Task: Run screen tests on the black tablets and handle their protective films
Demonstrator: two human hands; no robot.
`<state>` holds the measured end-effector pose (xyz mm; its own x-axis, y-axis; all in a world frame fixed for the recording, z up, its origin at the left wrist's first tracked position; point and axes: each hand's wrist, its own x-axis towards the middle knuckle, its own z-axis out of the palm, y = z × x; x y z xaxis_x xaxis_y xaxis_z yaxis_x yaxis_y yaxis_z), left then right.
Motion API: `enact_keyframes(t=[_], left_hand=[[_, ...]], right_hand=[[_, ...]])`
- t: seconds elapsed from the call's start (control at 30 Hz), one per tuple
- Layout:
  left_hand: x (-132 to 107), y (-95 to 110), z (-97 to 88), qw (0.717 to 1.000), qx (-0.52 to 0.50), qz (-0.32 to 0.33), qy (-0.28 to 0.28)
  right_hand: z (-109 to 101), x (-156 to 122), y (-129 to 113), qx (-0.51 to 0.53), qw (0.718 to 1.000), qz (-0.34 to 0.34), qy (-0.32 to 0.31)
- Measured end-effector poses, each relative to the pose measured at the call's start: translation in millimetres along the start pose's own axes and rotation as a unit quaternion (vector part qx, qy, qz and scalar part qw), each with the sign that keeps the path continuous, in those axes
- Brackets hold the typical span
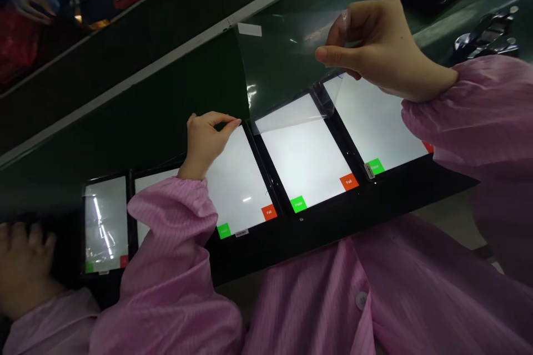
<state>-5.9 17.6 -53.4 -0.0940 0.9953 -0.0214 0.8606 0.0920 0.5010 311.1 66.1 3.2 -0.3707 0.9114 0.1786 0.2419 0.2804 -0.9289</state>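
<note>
Our right hand (385, 50) pinches film (278, 61), half peeled off screen (306, 161); left hand (206, 141), fingertips together, at neighbouring screen (239, 183) corner.

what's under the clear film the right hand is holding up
A lit white screen with green and red buttons; the clear film overlaps only its top. The right hand hides the film's far corner.
</note>
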Motion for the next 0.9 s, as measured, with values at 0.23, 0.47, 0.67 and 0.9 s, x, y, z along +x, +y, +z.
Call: enact_keyframes(t=[0.23, 0.47, 0.67, 0.9], left_hand=[[-62, -15, -22.5, 0.992, 0.055, 0.105, 0.05], [-235, 2, -42.4, 0.97, -0.021, 0.241, -0.001], [-267, -8, -42.8, 0.981, -0.019, 0.193, 0.005], [-220, 22, 4.5, 0.926, 0.202, 0.318, 0.018]], right_hand=[[6, -16, 5, 0.011, 1.0, -0.01, 0.022], [29, -64, 7, -0.008, 0.969, 0.084, -0.232], [39, -56, -5, -0.072, 0.978, 0.096, -0.172], [46, -59, -4, -0.06, 0.977, 0.095, -0.182]])
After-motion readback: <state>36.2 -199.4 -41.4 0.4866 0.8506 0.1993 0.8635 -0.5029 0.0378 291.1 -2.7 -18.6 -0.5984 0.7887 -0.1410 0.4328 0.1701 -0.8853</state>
